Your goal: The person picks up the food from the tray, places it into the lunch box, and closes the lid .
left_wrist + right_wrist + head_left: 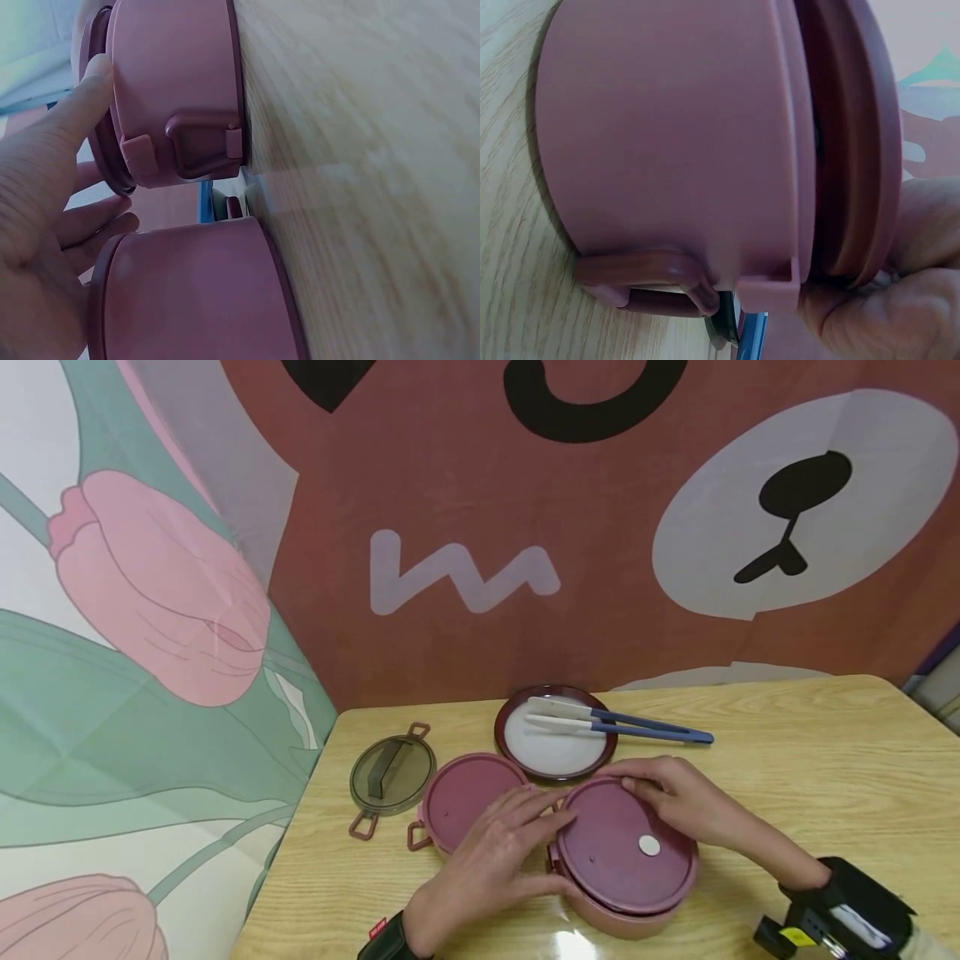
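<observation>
A round pink lid [622,852] with a small white button sits over a pink pot [618,920] in the head view. My right hand [686,802] grips the far edge of this lid, fingers curled over its rim. In the right wrist view a gap shows between the lid [870,150] and the pot wall [667,135]. My left hand [498,852] spreads along the left side, its index fingertip and thumb touching the rim. The left wrist view shows the thumb on the edge of the pot [172,75], above its folded loop handle [202,146].
A second pink pot [468,793] stands just left, partly behind my left hand. Farther left is a small pot with a glass lid [397,768] and two loop handles. Blue-handled tongs [652,727] lie across a dark-rimmed white plate [551,756]. A printed cloth [450,485] hangs behind the table.
</observation>
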Available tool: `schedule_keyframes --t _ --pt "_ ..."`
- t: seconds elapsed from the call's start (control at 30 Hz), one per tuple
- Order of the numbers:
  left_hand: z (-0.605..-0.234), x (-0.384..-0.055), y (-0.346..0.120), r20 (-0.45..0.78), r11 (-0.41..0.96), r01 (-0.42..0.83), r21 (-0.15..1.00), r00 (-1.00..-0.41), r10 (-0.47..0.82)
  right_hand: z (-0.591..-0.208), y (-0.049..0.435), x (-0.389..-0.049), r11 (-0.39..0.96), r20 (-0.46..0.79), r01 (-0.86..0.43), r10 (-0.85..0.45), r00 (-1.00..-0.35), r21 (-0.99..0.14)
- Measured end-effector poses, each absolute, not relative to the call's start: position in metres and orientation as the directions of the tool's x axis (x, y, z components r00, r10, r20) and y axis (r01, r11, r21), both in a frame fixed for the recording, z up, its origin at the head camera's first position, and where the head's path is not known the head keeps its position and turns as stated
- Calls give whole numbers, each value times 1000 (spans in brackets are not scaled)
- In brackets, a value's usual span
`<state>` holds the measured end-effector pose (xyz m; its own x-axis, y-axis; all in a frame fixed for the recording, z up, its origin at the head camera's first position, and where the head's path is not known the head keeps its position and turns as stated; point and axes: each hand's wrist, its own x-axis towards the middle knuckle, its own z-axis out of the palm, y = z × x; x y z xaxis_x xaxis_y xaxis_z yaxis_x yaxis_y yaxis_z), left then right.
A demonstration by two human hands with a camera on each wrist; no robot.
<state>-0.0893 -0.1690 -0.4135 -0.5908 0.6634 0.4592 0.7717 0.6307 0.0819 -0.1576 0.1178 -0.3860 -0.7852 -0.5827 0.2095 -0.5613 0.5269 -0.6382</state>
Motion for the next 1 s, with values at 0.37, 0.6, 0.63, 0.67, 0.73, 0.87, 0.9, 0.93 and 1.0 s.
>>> schedule_keyframes --t 0.37,0.6,0.63,0.67,0.73,0.87,0.9,0.93,1.0 --pt "-416 -88 -168 430 647 758 87 -614 662 -395 114 -152 525 182 -557 -602 -777 -643" --pt "-417 -88 -168 449 646 761 61 -599 663 -403 112 -150 542 177 -544 -585 -791 -640" --pt "-417 -88 -168 448 645 761 64 -600 663 -403 112 -149 543 187 -553 -586 -788 -631" --pt "-416 -88 -168 444 645 761 70 -603 663 -404 113 -147 543 196 -562 -588 -785 -624" --pt "-416 -87 -166 432 644 761 84 -610 664 -405 115 -144 535 208 -580 -599 -773 -614" --pt "-415 -87 -165 421 640 762 96 -614 668 -409 116 -138 534 198 -602 -628 -753 -593" --pt "-415 -87 -165 421 640 762 98 -614 668 -410 116 -136 537 195 -607 -634 -749 -585" --pt "-415 -87 -165 420 641 761 100 -616 666 -411 116 -135 548 195 -613 -635 -748 -569" --pt "-415 -87 -165 415 642 758 110 -622 664 -414 115 -134 569 201 -621 -629 -751 -539"
